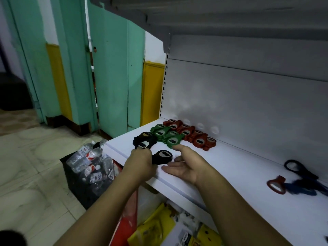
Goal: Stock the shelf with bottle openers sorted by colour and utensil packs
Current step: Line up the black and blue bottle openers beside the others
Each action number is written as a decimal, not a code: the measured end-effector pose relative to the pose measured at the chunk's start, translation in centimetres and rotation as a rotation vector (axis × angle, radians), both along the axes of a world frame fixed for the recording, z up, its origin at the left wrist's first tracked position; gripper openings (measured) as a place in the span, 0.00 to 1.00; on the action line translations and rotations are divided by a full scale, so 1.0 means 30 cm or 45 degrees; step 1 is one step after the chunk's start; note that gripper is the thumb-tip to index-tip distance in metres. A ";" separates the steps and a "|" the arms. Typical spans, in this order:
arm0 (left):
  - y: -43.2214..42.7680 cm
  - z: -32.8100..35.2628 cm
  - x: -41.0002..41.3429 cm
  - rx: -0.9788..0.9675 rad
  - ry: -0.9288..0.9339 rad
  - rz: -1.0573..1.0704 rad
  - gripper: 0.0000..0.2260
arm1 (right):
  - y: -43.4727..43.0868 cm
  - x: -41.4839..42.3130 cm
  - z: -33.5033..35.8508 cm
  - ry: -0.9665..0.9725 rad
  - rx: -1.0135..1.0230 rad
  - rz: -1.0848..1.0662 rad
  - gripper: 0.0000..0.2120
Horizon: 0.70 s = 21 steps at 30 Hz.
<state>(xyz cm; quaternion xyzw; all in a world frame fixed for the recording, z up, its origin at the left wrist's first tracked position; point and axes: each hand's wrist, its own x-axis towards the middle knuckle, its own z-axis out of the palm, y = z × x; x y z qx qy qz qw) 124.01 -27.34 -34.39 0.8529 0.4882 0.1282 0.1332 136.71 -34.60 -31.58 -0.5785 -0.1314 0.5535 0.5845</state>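
On the white shelf (230, 167) bottle openers lie in rows by colour: red ones (193, 134) at the back, green ones (167, 134) in front of them, black ones (144, 139) nearest the left edge. My left hand (141, 161) grips the handle of a black opener at the near end of the black pile. A single black opener (162, 156) lies flat between my hands. My right hand (184, 165) rests open on the shelf just right of it, fingers spread, one fingertip near the green row.
Scissors with dark handles (300, 172) and a red-handled opener (276, 184) lie on the shelf at the right. A black crate of plastic water bottles (90, 166) stands on the floor at the left. Yellow and red packets (156, 228) fill the shelf below.
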 end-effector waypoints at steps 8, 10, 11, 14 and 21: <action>0.018 0.008 -0.024 -0.058 -0.127 0.037 0.12 | 0.030 -0.007 0.009 0.203 0.100 -0.123 0.20; 0.018 -0.003 -0.012 -0.038 -0.191 0.068 0.11 | 0.039 -0.015 0.011 0.233 0.142 -0.136 0.14; 0.019 -0.008 -0.007 -0.028 -0.228 0.085 0.11 | 0.046 -0.018 0.009 0.238 0.162 -0.132 0.10; 0.023 -0.027 -0.003 -0.006 -0.343 0.116 0.16 | 0.062 -0.026 0.001 0.225 0.198 -0.116 0.05; 0.093 -0.058 -0.053 0.124 -0.442 0.062 0.32 | 0.114 -0.040 -0.023 0.141 0.228 -0.166 0.18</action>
